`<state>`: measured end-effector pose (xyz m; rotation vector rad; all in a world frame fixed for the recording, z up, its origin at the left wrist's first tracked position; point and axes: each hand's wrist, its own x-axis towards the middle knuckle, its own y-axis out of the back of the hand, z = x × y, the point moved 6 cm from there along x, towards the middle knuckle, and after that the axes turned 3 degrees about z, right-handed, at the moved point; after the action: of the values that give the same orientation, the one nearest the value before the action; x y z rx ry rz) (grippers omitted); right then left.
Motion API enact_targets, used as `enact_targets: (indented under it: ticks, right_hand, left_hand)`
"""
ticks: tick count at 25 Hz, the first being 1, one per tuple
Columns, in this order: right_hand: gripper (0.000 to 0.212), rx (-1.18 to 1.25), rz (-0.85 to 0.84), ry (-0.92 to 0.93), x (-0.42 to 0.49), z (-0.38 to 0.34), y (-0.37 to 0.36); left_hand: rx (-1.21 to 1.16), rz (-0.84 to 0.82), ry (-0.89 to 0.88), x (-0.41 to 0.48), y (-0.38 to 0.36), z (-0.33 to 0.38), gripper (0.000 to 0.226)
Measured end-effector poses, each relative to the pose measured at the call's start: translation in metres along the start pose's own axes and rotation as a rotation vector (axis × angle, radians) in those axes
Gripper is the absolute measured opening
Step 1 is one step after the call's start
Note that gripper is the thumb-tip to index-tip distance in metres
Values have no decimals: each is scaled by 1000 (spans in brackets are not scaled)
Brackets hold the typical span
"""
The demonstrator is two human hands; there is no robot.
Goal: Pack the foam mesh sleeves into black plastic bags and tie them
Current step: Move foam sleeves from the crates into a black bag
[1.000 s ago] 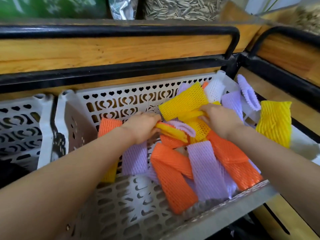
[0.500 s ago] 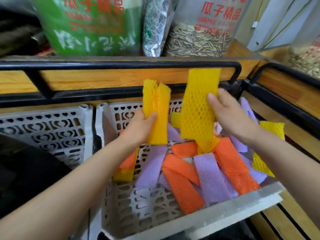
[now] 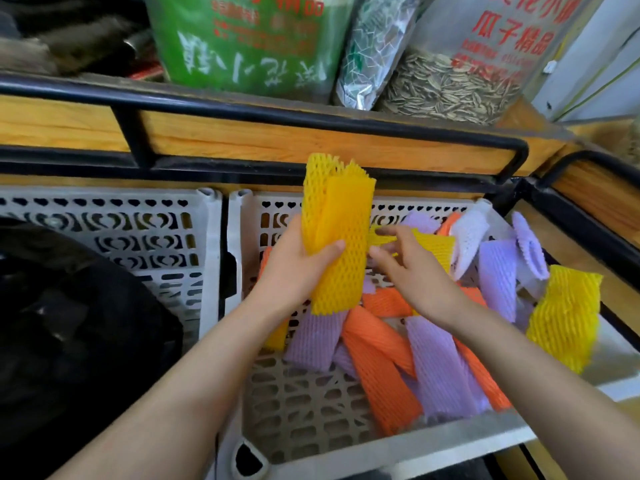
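Observation:
My left hand (image 3: 294, 271) grips a small upright bundle of yellow foam mesh sleeves (image 3: 334, 237) above the white crate (image 3: 381, 452). My right hand (image 3: 415, 271) reaches into the crate, and its thumb and forefinger pinch the end of another yellow sleeve (image 3: 434, 245) lying near the back wall. Several orange sleeves (image 3: 377, 372), purple sleeves (image 3: 440, 368) and a white sleeve (image 3: 467, 237) lie piled in the crate. A black plastic bag (image 3: 69, 323) fills the neighbouring crate on the left.
A second white perforated crate (image 3: 145, 230) stands to the left. One yellow sleeve (image 3: 564, 317) hangs over the right crate's edge. Behind runs a wooden shelf with a black metal rail (image 3: 311, 123), carrying a green sack (image 3: 242, 39) and a bag of sunflower seeds (image 3: 450, 88).
Half a second ago each hand held up one yellow sleeve. Now both are bundled in my left hand, and my right hand has dropped to another yellow sleeve in the crate.

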<state>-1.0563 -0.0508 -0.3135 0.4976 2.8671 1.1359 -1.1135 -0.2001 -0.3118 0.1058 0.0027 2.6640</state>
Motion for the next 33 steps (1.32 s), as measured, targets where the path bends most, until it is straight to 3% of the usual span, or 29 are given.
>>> enact_targets:
  ticks: [5,7,9,11,14,15,17,20,22,24,27,30,33]
  right_hand:
    - [63,-468,-473,-229,-7,91,-45]
    - [68,-585,-543,-233,-8,106,-55]
    - [47,-617,-458,-170,1,105,-50]
    - [27,-591,-257,-107,14,87,-31]
    - [19,-261,131,-79,24,51,9]
    - [17,-118,164,-103,24,45,13]
    - [21,-126,-28,-161,17,48,-5]
    - [65,-524,-485,-353,-15,91,-48]
    - [82,-618,-533,-368,-23,105,-56]
    - [84,-577,-507,-373,-21,106,-56]
    - [61,-584,-543,-339,-21,97,-60]
    - [46,-471,-394,-305,-16,78,-49]
    - [49,-214,12,-290,-8,49,-8]
  left_hand:
    - [9,30,5,4,10,0,41]
    - [11,31,9,6,11,0,38]
    - [-2,22,8,6,11,-1,39]
    - [-4,19,-1,6,11,-2,41]
    - [-11,55,-7,7,14,-5,36]
    - [-13,68,-6,7,16,-6,34]
    - [-5,76,-6,8,17,-7,33]
    - [-1,71,-3,8,16,-7,35]
    - [10,75,-1,8,16,-8,43]
    - [28,80,10,9,15,-11,49]
    - [77,74,52,11,16,-21,50]
    - [86,97,78,13,20,-27,50]
    - [82,94,60,12,19,-26,49]
